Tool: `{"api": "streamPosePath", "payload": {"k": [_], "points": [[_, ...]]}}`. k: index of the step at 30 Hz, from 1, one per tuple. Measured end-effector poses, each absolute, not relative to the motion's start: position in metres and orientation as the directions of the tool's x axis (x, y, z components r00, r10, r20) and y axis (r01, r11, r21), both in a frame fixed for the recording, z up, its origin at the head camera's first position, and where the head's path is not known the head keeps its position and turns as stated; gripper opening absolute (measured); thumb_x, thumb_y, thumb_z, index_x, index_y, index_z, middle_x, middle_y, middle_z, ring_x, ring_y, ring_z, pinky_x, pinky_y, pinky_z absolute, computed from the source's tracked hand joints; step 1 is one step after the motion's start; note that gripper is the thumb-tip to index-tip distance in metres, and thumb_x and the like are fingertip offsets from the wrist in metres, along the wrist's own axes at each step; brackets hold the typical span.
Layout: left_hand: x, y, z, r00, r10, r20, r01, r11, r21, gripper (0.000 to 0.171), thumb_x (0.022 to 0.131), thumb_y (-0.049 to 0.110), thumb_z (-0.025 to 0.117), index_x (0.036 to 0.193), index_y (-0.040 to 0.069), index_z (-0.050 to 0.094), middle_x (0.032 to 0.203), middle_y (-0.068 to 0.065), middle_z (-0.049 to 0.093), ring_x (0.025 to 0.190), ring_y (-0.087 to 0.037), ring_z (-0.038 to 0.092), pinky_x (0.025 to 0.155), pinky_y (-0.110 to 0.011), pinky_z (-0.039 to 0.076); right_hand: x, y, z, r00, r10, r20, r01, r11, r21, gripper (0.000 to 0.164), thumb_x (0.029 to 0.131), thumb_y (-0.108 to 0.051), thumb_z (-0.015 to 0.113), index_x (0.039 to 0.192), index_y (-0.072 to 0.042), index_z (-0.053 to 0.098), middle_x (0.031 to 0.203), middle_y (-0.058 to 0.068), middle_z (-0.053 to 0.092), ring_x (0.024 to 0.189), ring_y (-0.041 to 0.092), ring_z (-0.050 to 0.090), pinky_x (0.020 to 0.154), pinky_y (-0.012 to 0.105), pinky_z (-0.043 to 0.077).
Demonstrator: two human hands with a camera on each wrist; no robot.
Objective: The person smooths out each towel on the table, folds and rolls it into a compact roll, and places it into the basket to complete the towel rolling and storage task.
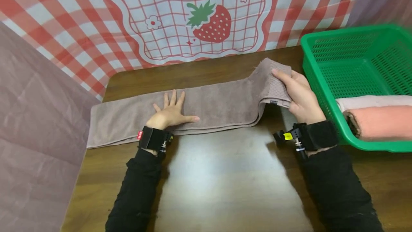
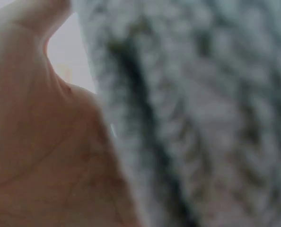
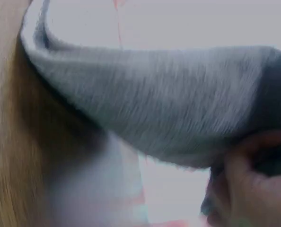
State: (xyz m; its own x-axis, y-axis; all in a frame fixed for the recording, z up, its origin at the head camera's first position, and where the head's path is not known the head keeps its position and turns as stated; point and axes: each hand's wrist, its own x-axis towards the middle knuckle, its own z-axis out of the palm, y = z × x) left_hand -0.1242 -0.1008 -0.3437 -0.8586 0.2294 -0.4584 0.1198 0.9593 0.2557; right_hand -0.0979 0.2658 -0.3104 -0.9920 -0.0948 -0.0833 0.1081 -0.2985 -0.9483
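Note:
A grey-brown towel (image 1: 219, 103), folded lengthwise into a long strip, lies across the wooden table. My left hand (image 1: 170, 114) rests flat on it left of the middle, fingers spread. The right end of the towel is lifted off the table, and my right hand (image 1: 300, 94) pinches it, thumb on top and the other fingers mostly hidden behind. A small dark label shows at that raised edge. In the right wrist view the towel (image 3: 154, 94) arches up from the table toward my fingers. The left wrist view is filled by blurred towel edge (image 2: 188, 118) beside my palm.
To the right stands a green plastic basket (image 1: 344, 131), close beside my right hand. It holds a rolled orange towel (image 1: 383, 122) and a pale pink one (image 1: 376, 100). A red-and-white checked cloth with a strawberry (image 1: 214, 24) hangs behind the wooden table (image 1: 206, 182).

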Motion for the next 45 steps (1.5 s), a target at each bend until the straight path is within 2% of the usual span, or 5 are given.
{"api": "streamPosePath", "payload": {"k": [20,23,29,35,45], "points": [[-0.122,-0.085,-0.355,-0.841,0.272,-0.468,0.168,0.953,0.251,0.111,0.083,0.078,0.053,0.159,0.026,-0.008,0.164,-0.009,-0.021,0.149,-0.035,-0.023,0.108,-0.077,-0.008,-0.080,0.282,-0.283,-0.965,0.264,0.005,0.091,0.352,-0.932,0.072,0.099,-0.025,0.058,0.159,-0.013,0.019,0.132,0.013,0.058,0.096,0.003,0.058,0.070,0.009,0.043],[-0.122,-0.091,-0.354,-0.845,0.274,-0.460,0.166,0.951,0.261,0.110,0.083,0.077,0.054,0.160,0.026,-0.007,0.164,-0.009,-0.021,0.149,-0.036,-0.023,0.107,-0.077,-0.009,-0.078,0.288,-0.279,-0.989,0.108,-0.100,0.115,0.137,-0.984,0.076,0.098,-0.024,0.060,0.160,-0.014,0.016,0.164,0.013,0.021,0.118,0.004,0.054,0.071,0.008,0.045],[-0.121,-0.100,-0.349,-0.848,0.274,-0.454,0.166,0.951,0.262,0.109,0.083,0.077,0.054,0.160,0.028,-0.007,0.164,-0.008,-0.023,0.149,-0.035,-0.023,0.107,-0.077,-0.009,-0.081,0.279,-0.271,-0.991,-0.104,-0.089,0.125,-0.434,-0.892,0.077,0.096,-0.003,0.060,0.159,-0.007,0.015,0.151,0.007,0.035,0.068,0.003,0.049,0.059,0.015,0.043],[-0.119,-0.091,-0.348,-0.852,0.284,-0.440,0.184,0.949,0.257,0.100,0.086,0.076,0.051,0.159,0.035,-0.004,0.164,-0.010,-0.021,0.149,-0.037,-0.021,0.107,-0.078,-0.006,-0.084,0.258,-0.259,-0.993,-0.112,-0.023,0.088,-0.620,-0.780,0.083,0.097,0.005,0.053,0.159,-0.006,-0.002,0.100,0.002,0.043,0.058,0.006,0.019,0.052,0.017,0.027],[-0.115,-0.035,-0.346,-0.851,0.299,-0.431,0.232,0.951,0.203,0.094,0.086,0.078,0.046,0.158,0.041,-0.002,0.165,-0.010,-0.019,0.150,-0.038,-0.019,0.110,-0.076,-0.003,-0.087,0.221,-0.228,-0.985,-0.175,0.003,0.095,-0.546,-0.833,0.068,0.097,0.003,0.056,0.154,0.000,0.019,0.079,-0.003,0.039,0.060,0.004,0.033,0.055,0.013,0.032]]}}
